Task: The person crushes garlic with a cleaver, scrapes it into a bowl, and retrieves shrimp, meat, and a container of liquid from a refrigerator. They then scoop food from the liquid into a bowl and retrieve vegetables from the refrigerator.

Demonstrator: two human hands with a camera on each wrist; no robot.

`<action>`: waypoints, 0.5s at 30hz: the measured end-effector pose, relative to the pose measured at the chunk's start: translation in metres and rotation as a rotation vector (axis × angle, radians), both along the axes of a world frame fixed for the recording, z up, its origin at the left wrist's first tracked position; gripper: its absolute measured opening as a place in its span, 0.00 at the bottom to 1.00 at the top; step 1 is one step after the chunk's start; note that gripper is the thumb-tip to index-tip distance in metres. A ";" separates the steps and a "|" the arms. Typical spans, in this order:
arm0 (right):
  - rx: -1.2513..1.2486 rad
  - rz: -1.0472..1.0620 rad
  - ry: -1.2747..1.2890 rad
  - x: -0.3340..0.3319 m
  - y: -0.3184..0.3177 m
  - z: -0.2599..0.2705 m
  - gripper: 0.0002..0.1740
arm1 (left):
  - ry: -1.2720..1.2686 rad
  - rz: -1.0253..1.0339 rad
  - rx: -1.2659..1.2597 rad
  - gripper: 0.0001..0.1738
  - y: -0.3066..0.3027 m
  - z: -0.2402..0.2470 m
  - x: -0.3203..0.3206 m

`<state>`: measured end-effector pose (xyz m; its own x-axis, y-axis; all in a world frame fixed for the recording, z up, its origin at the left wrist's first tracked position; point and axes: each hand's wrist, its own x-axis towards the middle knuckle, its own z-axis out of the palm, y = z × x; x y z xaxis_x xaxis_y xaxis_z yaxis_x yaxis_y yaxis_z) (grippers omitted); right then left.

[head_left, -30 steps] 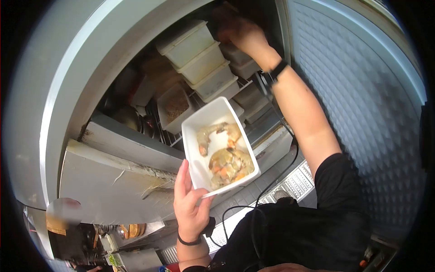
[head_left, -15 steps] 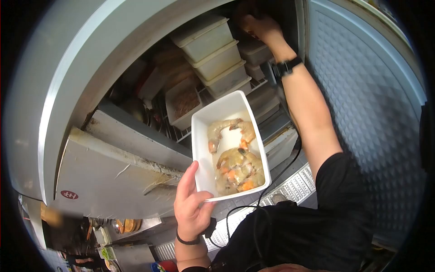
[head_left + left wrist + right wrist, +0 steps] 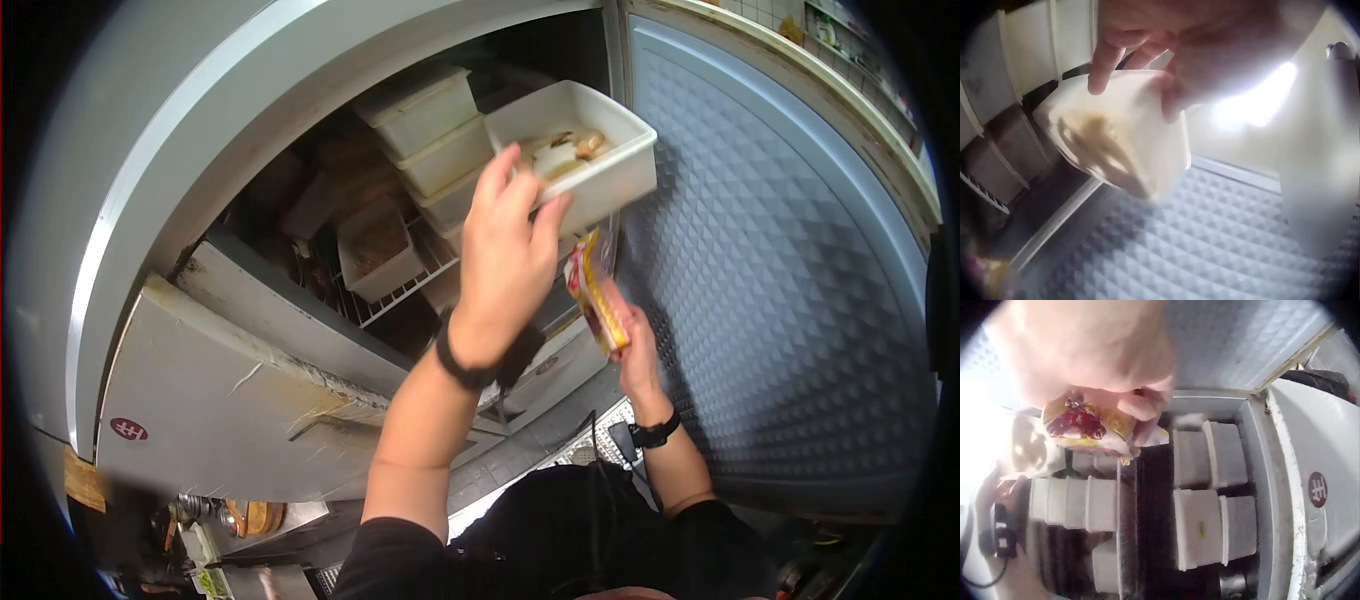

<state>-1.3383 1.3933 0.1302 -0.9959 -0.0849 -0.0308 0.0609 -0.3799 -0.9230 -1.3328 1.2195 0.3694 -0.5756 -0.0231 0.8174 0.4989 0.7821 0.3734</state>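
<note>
My left hand (image 3: 505,260) grips the near edge of a white plastic tub (image 3: 605,190), thumb and fingers on its rim. Raw shrimp (image 3: 588,146) lie inside the tub, which is held up in front of the fridge opening. In the left wrist view the tub (image 3: 1141,94) is tilted, its contents blurred. Lower and to the right, my right hand (image 3: 638,355) holds a yellow and red packet (image 3: 597,300). Seen from the right wrist, fingers curl over the packet (image 3: 1079,425), which has a dark red picture on it.
Stacked lidded tubs (image 3: 430,115) stand inside the fridge. An uncovered tub (image 3: 378,255) with brownish contents sits on a wire shelf (image 3: 410,290). The open fridge door (image 3: 770,260), with a quilted inner panel, borders the right side; a lower door (image 3: 240,400) lies at left.
My left hand has raised the shrimp tub up and to the right, toward the fridge opening. My right hand has come down out of the dark interior, and the packet now shows in it.
</note>
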 end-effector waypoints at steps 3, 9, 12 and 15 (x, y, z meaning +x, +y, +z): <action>-0.005 0.032 -0.010 0.024 0.011 -0.002 0.29 | 0.051 0.063 -0.029 0.10 0.011 0.002 -0.061; 0.036 0.045 -0.012 0.036 0.022 -0.015 0.30 | 0.062 0.320 -0.103 0.07 0.009 0.003 -0.142; 0.019 0.073 -0.046 0.033 0.021 -0.027 0.30 | 0.012 0.437 -0.302 0.11 0.002 0.004 -0.147; -0.205 0.126 -0.102 0.024 0.014 -0.042 0.32 | 0.067 0.341 -0.223 0.15 -0.001 -0.009 -0.117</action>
